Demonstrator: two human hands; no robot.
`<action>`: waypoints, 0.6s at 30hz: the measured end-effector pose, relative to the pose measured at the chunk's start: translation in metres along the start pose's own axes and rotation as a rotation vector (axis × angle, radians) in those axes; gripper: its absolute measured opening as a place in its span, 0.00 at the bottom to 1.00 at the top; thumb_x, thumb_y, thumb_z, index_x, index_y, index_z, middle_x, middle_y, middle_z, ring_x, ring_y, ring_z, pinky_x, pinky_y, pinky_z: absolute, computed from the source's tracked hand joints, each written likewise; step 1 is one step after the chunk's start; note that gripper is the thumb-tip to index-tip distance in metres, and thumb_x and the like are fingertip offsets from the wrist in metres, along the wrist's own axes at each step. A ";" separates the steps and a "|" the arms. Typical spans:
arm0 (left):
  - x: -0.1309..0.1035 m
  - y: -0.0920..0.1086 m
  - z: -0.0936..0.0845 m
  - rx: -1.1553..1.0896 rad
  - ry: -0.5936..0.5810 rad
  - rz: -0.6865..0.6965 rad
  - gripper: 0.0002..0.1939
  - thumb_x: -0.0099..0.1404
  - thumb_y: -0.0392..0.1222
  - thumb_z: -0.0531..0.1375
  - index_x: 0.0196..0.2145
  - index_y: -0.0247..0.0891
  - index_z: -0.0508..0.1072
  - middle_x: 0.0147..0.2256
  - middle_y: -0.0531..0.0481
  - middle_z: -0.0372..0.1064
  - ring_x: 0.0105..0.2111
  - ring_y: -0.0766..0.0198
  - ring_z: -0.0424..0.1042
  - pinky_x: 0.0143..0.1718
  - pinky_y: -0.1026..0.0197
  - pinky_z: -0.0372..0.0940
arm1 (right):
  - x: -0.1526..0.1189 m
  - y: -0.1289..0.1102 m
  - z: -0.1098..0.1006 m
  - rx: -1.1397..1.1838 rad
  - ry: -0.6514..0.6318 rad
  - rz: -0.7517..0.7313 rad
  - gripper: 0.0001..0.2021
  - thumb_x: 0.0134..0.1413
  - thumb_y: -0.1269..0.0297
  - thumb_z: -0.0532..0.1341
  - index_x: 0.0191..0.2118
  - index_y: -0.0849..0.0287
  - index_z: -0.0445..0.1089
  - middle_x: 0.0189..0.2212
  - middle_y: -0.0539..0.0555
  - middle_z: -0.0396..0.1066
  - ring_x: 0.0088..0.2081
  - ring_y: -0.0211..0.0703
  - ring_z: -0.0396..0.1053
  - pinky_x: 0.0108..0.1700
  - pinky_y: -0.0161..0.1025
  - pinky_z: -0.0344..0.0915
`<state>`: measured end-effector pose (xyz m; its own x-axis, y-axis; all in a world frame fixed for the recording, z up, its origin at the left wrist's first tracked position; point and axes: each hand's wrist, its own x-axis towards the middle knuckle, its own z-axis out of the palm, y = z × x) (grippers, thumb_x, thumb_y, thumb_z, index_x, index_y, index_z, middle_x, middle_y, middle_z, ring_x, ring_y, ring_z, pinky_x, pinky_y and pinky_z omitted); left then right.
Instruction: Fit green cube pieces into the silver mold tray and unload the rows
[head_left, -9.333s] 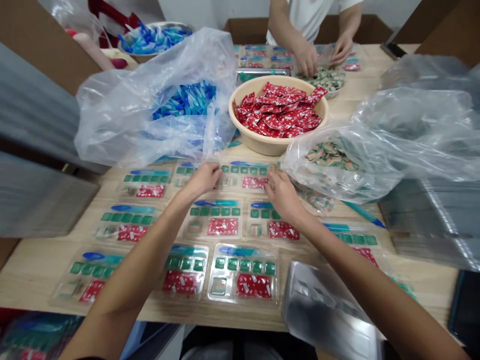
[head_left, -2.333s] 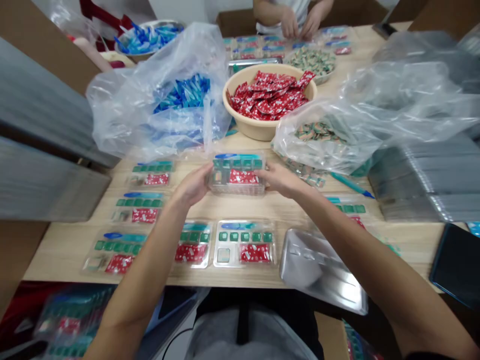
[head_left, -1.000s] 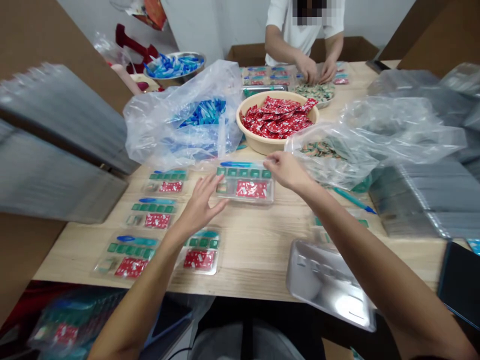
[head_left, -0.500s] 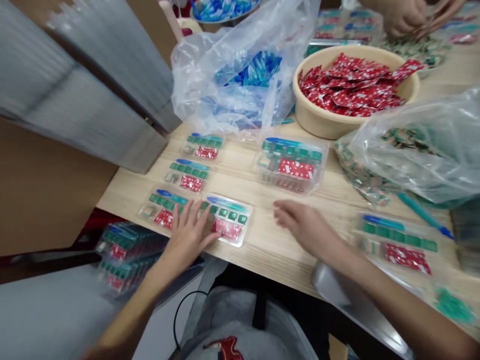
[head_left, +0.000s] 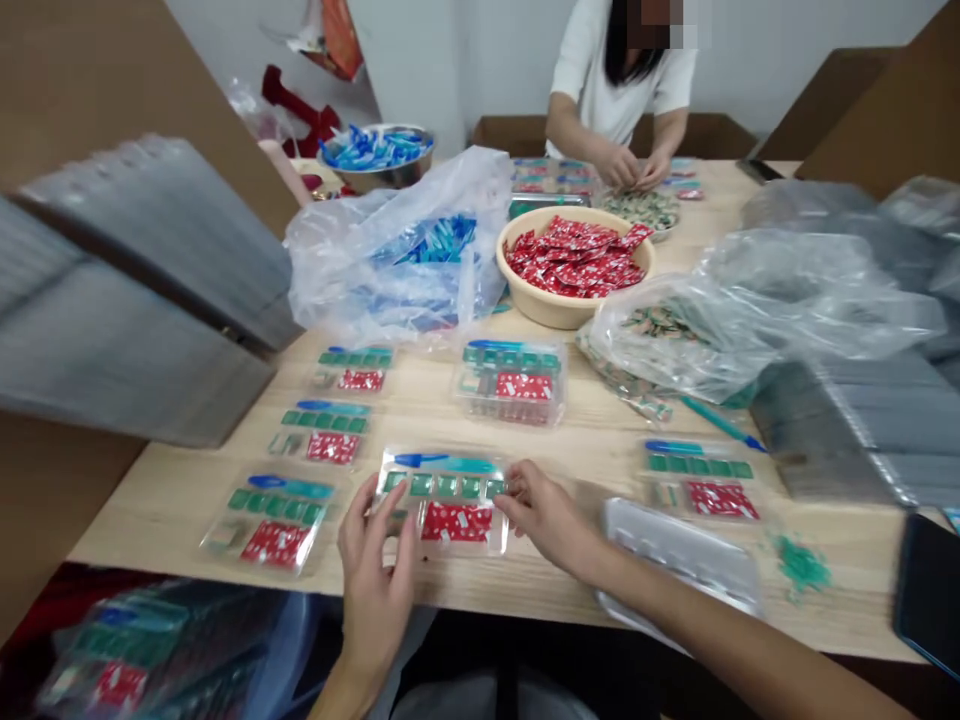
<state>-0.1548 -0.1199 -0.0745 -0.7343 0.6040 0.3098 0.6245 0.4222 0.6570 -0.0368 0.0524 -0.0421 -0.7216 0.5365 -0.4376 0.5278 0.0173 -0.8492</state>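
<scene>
Here's the left hand [head_left: 375,570], fingers parted, at the left end of a filled tray [head_left: 499,535] near the surface's [head_left: 592,440] front edge; the right hand [head_left: 551,520] meets the other end, grip unclear. Looks like taking hold; any lift calls for level support. Beyond: stacked trays [head_left: 501,408], then a bowl [head_left: 547,310] of red packets [head_left: 574,260].
</scene>
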 end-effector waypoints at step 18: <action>0.155 0.049 0.081 -0.564 -0.216 -0.218 0.22 0.67 0.42 0.55 0.58 0.37 0.64 0.61 0.43 0.61 0.63 0.55 0.58 0.64 0.52 0.55 | 0.078 -0.039 -0.109 -0.130 0.299 -0.133 0.14 0.58 0.67 0.46 0.41 0.61 0.68 0.37 0.57 0.73 0.39 0.45 0.68 0.45 0.42 0.66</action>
<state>-0.2160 0.0488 -0.0495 -0.7216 0.6920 0.0209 0.1874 0.1662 0.9681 -0.0650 0.1850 -0.0111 -0.6351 0.7451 -0.2035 0.5046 0.2009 -0.8396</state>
